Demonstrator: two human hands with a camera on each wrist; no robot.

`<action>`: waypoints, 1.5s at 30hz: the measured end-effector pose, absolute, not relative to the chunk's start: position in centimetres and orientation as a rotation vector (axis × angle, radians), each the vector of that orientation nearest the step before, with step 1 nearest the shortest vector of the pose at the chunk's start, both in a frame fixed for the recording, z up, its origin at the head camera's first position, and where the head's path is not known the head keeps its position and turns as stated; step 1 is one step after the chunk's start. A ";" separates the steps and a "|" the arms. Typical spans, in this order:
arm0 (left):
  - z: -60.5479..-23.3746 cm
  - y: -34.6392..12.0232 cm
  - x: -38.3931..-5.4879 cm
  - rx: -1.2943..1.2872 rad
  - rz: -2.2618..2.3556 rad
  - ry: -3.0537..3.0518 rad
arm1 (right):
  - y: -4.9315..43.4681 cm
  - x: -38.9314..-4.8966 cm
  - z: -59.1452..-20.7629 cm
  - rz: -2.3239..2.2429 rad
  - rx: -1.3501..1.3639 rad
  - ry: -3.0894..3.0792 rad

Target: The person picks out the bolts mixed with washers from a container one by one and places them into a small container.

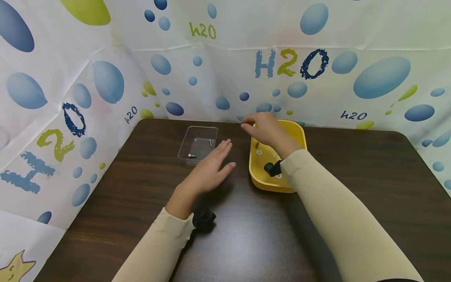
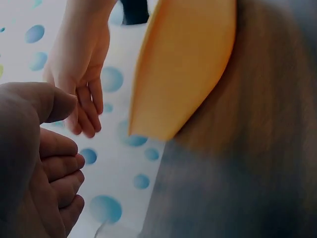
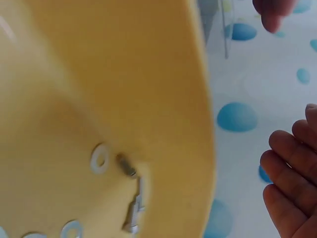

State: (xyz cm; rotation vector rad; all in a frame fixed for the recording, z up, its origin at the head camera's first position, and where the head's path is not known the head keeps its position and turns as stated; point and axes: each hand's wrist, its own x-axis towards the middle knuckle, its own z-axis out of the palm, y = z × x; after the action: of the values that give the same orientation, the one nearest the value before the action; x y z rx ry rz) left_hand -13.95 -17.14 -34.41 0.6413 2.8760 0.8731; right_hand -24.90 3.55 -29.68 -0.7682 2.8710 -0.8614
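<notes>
My right hand (image 1: 266, 127) hovers over the far left part of a yellow tray (image 1: 271, 187), its fingers loosely bent and nothing visible in them. Inside that tray lie several white washers (image 3: 99, 158), a short brass-coloured piece (image 3: 126, 165) and a silver screw (image 3: 132, 214) close to the wall. My left hand (image 1: 209, 168) is held above the table, fingers extended and empty, at the near right of a clear plastic box (image 1: 180, 150). Two small metal screws, one a silver screw (image 1: 192, 156) near the front, lie in the box. The right forearm hides part of the tray.
The dark wooden table (image 1: 239, 243) ends at the back against a white sheet (image 1: 232, 64) printed with blue and green drops. Black wrist cameras, one a left wrist camera (image 1: 204, 220), are strapped under both sleeves. The box stands left of the tray with a gap between.
</notes>
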 end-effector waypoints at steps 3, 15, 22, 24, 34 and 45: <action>-34.7 -16.1 -13.7 0.685 0.850 2.852 | 4.2 -25.5 -30.5 -0.860 -0.695 2.854; -35.8 -13.1 -13.0 0.800 0.787 2.802 | 6.7 -26.8 -33.7 -0.759 -0.395 2.826; -36.1 -12.6 -12.8 0.804 0.766 2.835 | 6.5 -27.1 -34.6 -0.608 -0.461 2.749; -36.2 -12.5 -12.8 0.805 0.756 2.842 | 6.4 -27.2 -34.7 -0.583 -0.482 2.738; -36.3 -12.0 -12.6 0.789 0.696 2.863 | 6.0 -27.1 -35.3 -0.560 -0.423 2.673; -36.5 -12.3 -12.7 0.796 0.658 2.879 | 5.5 -26.9 -35.3 -0.490 -0.422 2.706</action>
State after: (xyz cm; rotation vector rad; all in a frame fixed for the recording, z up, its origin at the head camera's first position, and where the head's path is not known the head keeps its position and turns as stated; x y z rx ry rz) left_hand -12.68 -12.26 -36.48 0.7964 2.8787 0.6575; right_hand -26.88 5.52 -35.33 -0.4222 2.7061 -0.4898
